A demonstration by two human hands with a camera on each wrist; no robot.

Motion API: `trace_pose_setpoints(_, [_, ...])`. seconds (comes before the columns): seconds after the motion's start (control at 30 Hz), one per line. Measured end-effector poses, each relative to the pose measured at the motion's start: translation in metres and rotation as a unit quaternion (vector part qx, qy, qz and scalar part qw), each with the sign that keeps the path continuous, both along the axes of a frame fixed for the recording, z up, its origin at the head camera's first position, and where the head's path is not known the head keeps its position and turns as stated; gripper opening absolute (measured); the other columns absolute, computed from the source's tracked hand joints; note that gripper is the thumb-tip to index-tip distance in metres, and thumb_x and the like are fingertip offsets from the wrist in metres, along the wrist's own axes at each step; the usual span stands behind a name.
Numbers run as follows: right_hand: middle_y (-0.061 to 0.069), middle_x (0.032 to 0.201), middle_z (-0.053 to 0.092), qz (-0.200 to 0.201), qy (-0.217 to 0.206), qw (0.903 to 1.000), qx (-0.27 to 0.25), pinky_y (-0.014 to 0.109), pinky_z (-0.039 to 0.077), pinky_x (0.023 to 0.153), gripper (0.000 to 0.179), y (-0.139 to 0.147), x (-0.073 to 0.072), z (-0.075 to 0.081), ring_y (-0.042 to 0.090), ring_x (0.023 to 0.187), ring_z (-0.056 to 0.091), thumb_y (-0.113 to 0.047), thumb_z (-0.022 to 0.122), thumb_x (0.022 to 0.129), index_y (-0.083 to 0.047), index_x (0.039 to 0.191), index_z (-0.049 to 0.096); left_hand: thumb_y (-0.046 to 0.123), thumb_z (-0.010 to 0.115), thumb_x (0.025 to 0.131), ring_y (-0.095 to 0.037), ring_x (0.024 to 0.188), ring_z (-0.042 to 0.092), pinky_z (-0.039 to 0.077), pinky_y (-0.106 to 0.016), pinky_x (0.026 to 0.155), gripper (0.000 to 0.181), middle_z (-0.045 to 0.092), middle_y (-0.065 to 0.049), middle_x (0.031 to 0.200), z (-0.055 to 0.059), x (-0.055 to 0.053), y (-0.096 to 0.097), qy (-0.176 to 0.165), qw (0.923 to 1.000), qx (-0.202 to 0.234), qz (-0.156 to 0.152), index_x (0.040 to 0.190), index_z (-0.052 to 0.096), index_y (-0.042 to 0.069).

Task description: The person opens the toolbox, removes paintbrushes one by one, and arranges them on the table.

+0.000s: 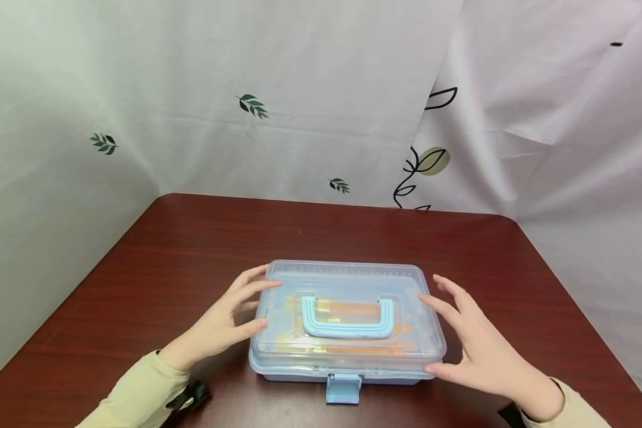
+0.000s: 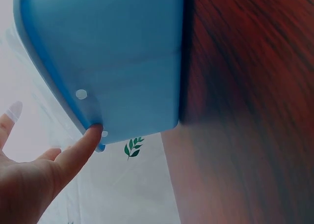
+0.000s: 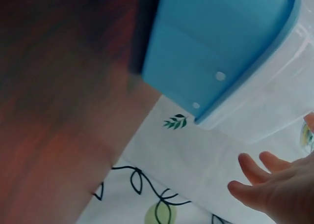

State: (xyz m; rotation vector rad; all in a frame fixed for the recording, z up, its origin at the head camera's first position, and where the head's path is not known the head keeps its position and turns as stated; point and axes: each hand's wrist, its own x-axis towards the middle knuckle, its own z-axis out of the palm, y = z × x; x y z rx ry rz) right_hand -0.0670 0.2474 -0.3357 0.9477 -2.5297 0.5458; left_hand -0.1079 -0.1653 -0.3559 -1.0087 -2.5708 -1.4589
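Observation:
A plastic storage box with a pale blue base and a clear lid stands upright on the table. Its blue handle lies folded flat on the lid, and the front latch hangs down. Through the lid, blurred orange and yellow long items show inside. My left hand is spread at the box's left end; in the left wrist view one finger touches the rim. At the right end my right hand is spread, thumb by the front corner; some of its fingers stand apart from the box in the right wrist view.
The dark red wooden table has rounded far corners. A white cloth with leaf prints hangs behind it and along both sides. Dark wrist straps show at the cream sleeves.

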Motion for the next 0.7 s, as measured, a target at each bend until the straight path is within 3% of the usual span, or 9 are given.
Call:
trace_pose_setpoints(0.13, [0.015,0.144,0.03,-0.005,-0.038,0.9993,-0.006,0.014,0.024,0.097,0.101,0.004,0.0,-0.007,0.015,0.132,0.028,-0.059,0.08,0.056,-0.015,0.138,0.042,0.01,0.062,0.087,0.001,0.127,0.034,0.047,-0.041,0.092,0.052,0.023,-0.003,0.149,0.0,0.0,0.0,0.004,1.0,-0.001,0.001,0.135,0.046,0.022])
trace_pose_setpoints(0.23, [0.017,0.142,0.033,0.009,-0.044,0.9988,-0.021,0.009,0.022,0.099,0.103,0.004,0.0,-0.012,0.011,0.131,0.03,-0.058,0.081,0.055,-0.012,0.138,0.041,0.012,0.064,0.086,0.0,0.129,0.034,0.047,-0.04,0.093,0.054,0.022,-0.004,0.15,-0.001,0.0,-0.001,0.01,0.9999,0.005,-0.009,0.136,0.045,0.02])
trace_pose_setpoints(0.33, [0.016,0.141,0.033,0.025,-0.046,0.9979,-0.037,0.003,0.018,0.1,0.104,0.002,0.0,-0.016,0.005,0.13,0.029,-0.053,0.083,0.055,-0.008,0.139,0.041,0.032,0.063,0.088,-0.003,0.132,0.031,0.047,-0.039,0.095,0.055,0.019,-0.005,0.151,-0.003,0.0,-0.002,0.019,0.9993,0.016,-0.029,0.138,0.043,0.019])
trace_pose_setpoints(0.43, [0.016,0.141,0.033,0.032,-0.043,0.9978,-0.04,0.003,0.017,0.101,0.105,0.001,0.0,-0.018,0.002,0.13,0.028,-0.051,0.084,0.055,-0.006,0.139,0.039,0.057,0.055,0.084,-0.006,0.136,0.027,0.045,-0.038,0.097,0.072,0.014,-0.007,0.153,-0.005,0.0,-0.004,0.028,0.9982,0.02,-0.049,0.141,0.038,0.016])
trace_pose_setpoints(0.5, [0.016,0.142,0.032,0.028,-0.046,0.9978,-0.038,0.002,0.017,0.101,0.105,0.001,0.0,-0.02,0.003,0.129,0.029,-0.051,0.084,0.056,-0.006,0.139,0.038,0.065,0.053,0.08,-0.006,0.138,0.023,0.043,-0.035,0.1,0.083,0.009,-0.008,0.155,-0.006,0.001,-0.004,0.027,0.9979,0.012,-0.058,0.144,0.034,0.015])
trace_pose_setpoints(0.7, [0.015,0.142,0.03,0.02,-0.047,0.9982,-0.03,0.003,0.018,0.1,0.104,0.001,0.0,-0.023,0.005,0.127,0.031,-0.052,0.082,0.059,-0.006,0.14,0.036,0.06,0.069,0.069,-0.006,0.141,0.014,0.032,-0.023,0.108,0.101,-0.003,-0.008,0.156,-0.005,0.004,-0.005,0.011,0.9969,-0.008,-0.078,0.147,0.024,0.015])
